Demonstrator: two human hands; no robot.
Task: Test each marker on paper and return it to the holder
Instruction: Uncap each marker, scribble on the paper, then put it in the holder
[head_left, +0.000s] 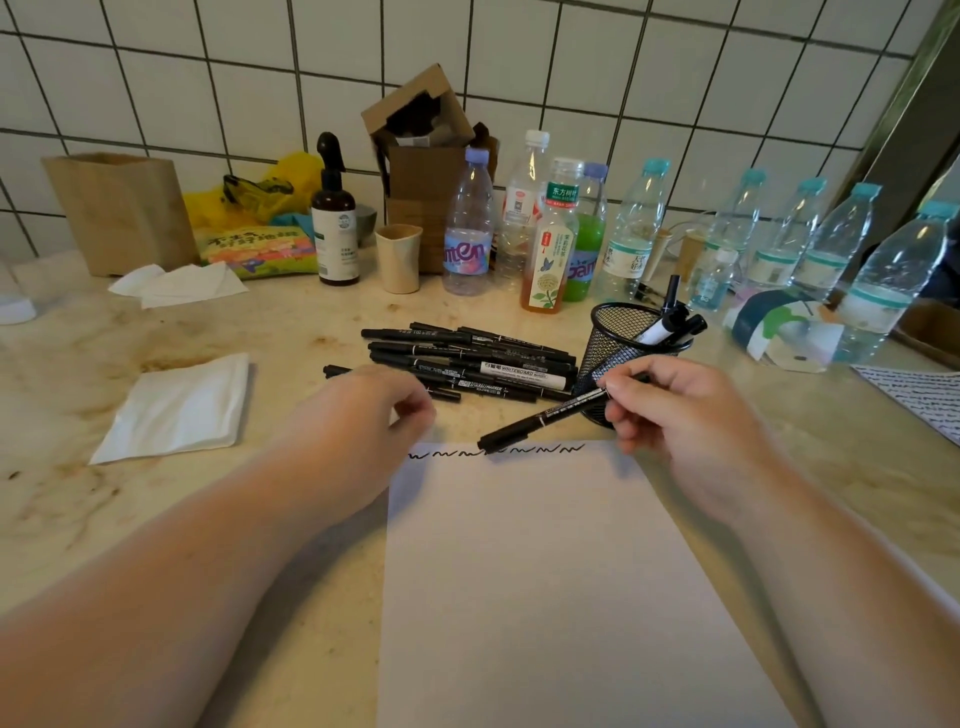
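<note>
A white sheet of paper (545, 571) lies on the counter with a black squiggly line along its top edge. My right hand (680, 410) pinches a black marker (540, 418) whose left end hovers over the squiggle. My left hand (374, 415) is at the paper's top left corner with its fingers curled; whether it holds anything is hidden. Behind the paper lies a pile of several black markers (467, 358). To their right stands a black mesh holder (623, 348) with three markers sticking out of it.
Several plastic bottles (467, 228) line the back and right of the counter. A beige cup (397, 257), a dark spray bottle (335, 223), a cardboard box (421, 130) and a paper bag (122, 213) stand behind. White napkins (176, 405) lie at left.
</note>
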